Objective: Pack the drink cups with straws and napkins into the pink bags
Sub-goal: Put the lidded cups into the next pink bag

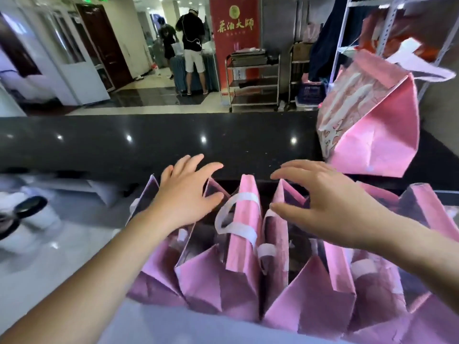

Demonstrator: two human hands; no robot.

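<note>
Several pink paper bags with white handles stand in a row below me; the middle bag [244, 219] shows its white handle [233, 214] looped over its side. My left hand [188, 192] hovers over the left bag [159, 266], fingers spread and relaxed, holding nothing. My right hand [323, 202] hangs over the bags to the right [320, 289], fingers loosely bent, also empty. One more pink bag [377, 125] stands closed on the black counter at the far right. What the bags hold is too dark and blurred to tell; no cups, straws or napkins show plainly.
A black polished counter [149, 145] runs across behind the bags. A blurred white and black object [24, 212] lies on the lower work surface at left. Beyond the counter are metal trolleys [253, 80], a red banner and two people standing far off.
</note>
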